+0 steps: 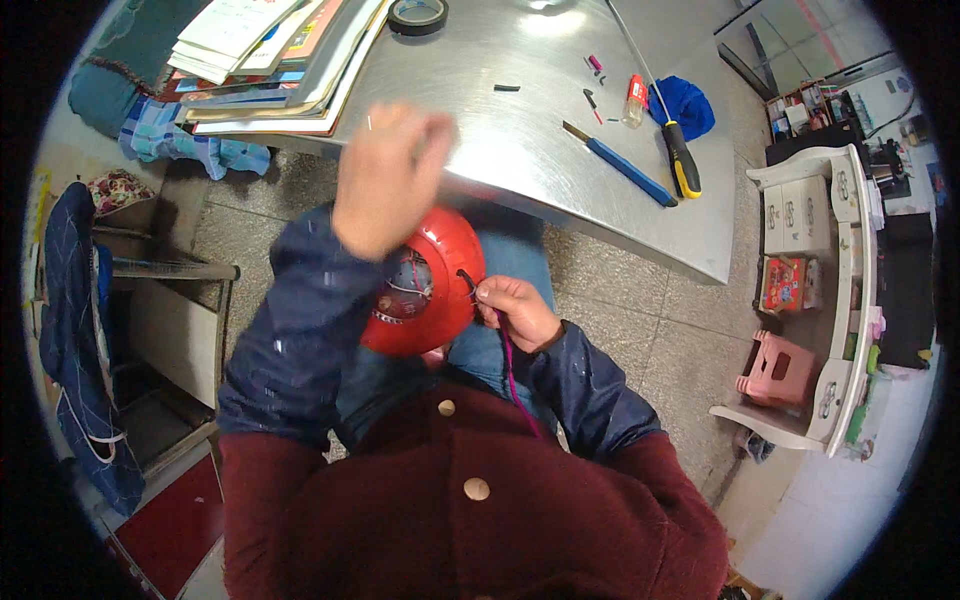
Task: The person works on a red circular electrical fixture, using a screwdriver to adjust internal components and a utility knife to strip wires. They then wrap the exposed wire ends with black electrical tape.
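Observation:
On my lap rests a round red plastic housing [447, 240], its middle uncovered and showing wires and small parts [408, 285]. My right hand [520, 312] pinches a purple cord [518, 375] at the housing's right side. A short black piece [464, 275] sticks out of the red rim beside those fingertips. The cord trails down from the pinch toward my coat. Raised over the housing's far left part, near the table edge, is my left hand [392, 175]. Motion smears its fingers, and I cannot make out anything in them.
The metal table [480, 130] holds a stack of papers [270, 70], black tape [417, 16], a blue utility knife [630, 172], a screwdriver [681, 160], a small red-capped bottle [635, 100] and blue cloth [685, 107]. A chair [170, 330] stands left, a white shelf unit [845, 300] right.

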{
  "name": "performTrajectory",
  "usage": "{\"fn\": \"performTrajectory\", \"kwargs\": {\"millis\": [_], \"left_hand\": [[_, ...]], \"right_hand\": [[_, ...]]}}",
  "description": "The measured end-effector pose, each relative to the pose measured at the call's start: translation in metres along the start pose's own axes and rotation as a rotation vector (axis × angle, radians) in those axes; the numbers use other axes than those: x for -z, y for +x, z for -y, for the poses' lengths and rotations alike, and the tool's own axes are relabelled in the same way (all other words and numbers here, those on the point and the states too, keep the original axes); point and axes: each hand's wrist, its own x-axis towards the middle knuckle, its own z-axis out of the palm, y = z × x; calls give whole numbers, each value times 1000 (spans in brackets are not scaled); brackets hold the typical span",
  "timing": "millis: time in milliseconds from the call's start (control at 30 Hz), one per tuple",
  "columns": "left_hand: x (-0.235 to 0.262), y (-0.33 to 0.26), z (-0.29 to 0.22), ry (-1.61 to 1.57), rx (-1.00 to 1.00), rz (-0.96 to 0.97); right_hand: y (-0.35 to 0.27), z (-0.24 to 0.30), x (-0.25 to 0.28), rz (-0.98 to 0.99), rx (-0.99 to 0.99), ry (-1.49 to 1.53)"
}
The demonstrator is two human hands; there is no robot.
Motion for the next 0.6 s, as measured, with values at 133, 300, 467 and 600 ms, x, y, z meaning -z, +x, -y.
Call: {"fn": "performTrajectory", "kwargs": {"millis": [133, 300, 467, 600], "left_hand": [[-28, 91, 39, 484, -72, -41], [-52, 127, 63, 841, 113, 152], [-45, 103, 65, 728, -59, 34], [-26, 61, 40, 315, -212, -144]], "right_hand": [[-5, 0, 0, -36, -22, -156], [-10, -1, -2, -33, -5, -214], [-12, 2, 7, 86, -65, -39], [-16, 8, 9, 216, -64, -54]]}}
